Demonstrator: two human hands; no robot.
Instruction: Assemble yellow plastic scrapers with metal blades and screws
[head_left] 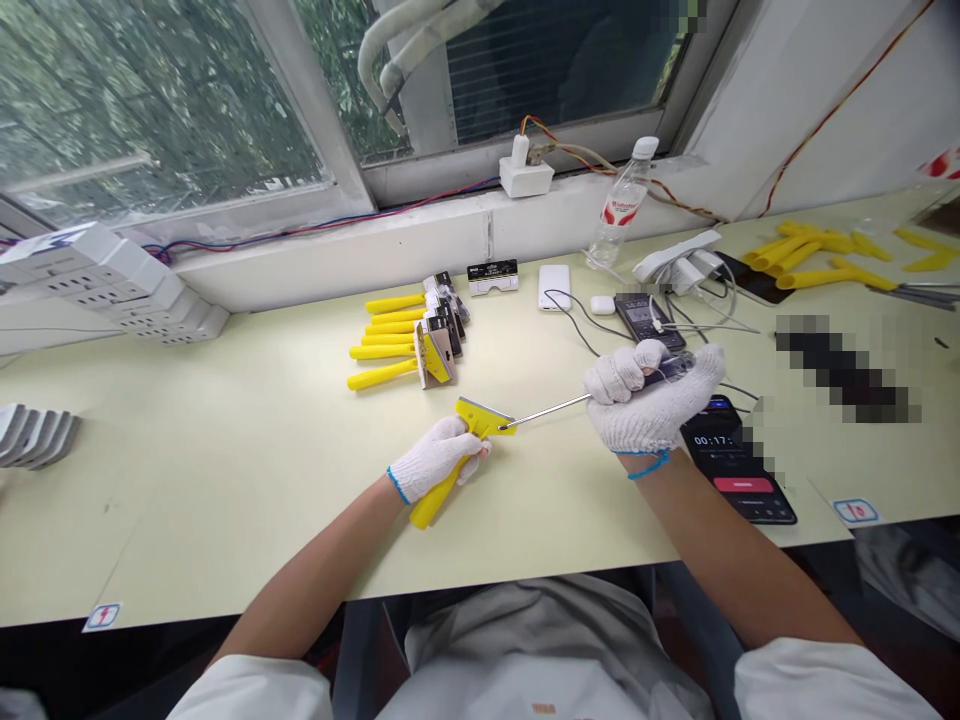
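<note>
In a white knitted glove, my left hand [442, 458] is closed around a yellow scraper [431, 505] near its head, the handle slanting down toward the table's front edge. My right hand [645, 395], gloved too, grips a screwdriver [551, 410] by its dark handle. The screwdriver's long metal shaft points left, and its tip meets the scraper's head at the right side. Beyond my hands lies a group of yellow scrapers [386, 375], some with cardboard packaging on their heads.
Behind sit a small black-and-white box [493, 278], a white power bank [554, 288] and a water bottle [621, 210]. Phones [739, 465] and cables lie around my right arm. Yellow handles [802, 250] are heaped at far right; white boxes [112, 285] are stacked at left.
</note>
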